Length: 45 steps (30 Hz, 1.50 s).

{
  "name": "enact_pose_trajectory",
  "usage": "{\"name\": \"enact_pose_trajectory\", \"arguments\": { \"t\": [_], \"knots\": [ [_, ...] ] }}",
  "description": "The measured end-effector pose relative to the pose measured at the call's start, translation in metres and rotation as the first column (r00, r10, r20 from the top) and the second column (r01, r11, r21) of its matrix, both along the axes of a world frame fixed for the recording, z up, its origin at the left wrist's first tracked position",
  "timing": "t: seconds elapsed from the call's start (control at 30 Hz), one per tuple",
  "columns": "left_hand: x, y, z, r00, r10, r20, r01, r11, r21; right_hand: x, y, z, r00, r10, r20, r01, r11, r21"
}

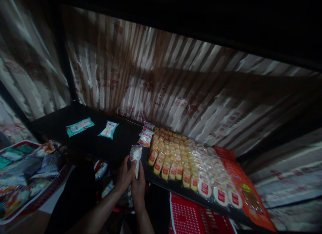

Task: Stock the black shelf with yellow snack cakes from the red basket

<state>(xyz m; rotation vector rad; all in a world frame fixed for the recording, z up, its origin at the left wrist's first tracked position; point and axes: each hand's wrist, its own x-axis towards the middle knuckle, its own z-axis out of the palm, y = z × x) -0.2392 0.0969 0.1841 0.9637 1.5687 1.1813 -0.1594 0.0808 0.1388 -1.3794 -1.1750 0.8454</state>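
Both my hands grip one white-and-yellow snack bag (136, 154) at the front edge of a dark shelf (83, 145). My left hand (125, 175) wraps its left side, and my right hand (138, 183) closes on its lower right. Just behind the bag stand similar red-and-white snack bags (146, 135), one behind another. To their right, rows of yellow wrapped cakes (166, 170) fill the shelf. On the left part of the shelf lie a green-and-white packet (79, 126) and a smaller green-and-white bag (109, 129), apart from each other.
Round white wrapped cakes (205, 187) and orange packages (241, 183) line the right end. A basket (65, 170) of mixed snack bags stands at lower left. Under the shelf is a red plastic basket (186, 214). Crinkled printed sheeting (176, 83) hangs behind.
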Motion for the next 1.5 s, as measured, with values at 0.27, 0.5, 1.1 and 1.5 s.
{"name": "enact_pose_trajectory", "arguments": {
  "t": [0.27, 0.5, 1.1, 1.5],
  "knots": [
    [-0.012, 0.003, -0.005, 0.98, 0.012, 0.198, -0.011, 1.0, -0.008, -0.011, -0.003, -0.013, 0.973, 0.027, 0.227, -0.061, 0.988, 0.143],
    [-0.021, 0.002, 0.003, 0.967, 0.088, 0.241, -0.063, 0.992, -0.109, -0.012, -0.003, -0.022, 0.878, 0.109, 0.465, -0.215, 0.96, 0.181],
    [-0.03, 0.014, -0.004, 0.882, 0.154, 0.446, -0.068, 0.977, -0.203, -0.009, 0.002, -0.001, 0.921, 0.036, 0.387, -0.132, 0.965, 0.225],
    [-0.017, 0.022, 0.0, 0.911, 0.145, 0.386, -0.095, 0.985, -0.146, -0.006, 0.013, 0.001, 0.911, -0.012, 0.411, -0.087, 0.971, 0.222]
  ]
}}
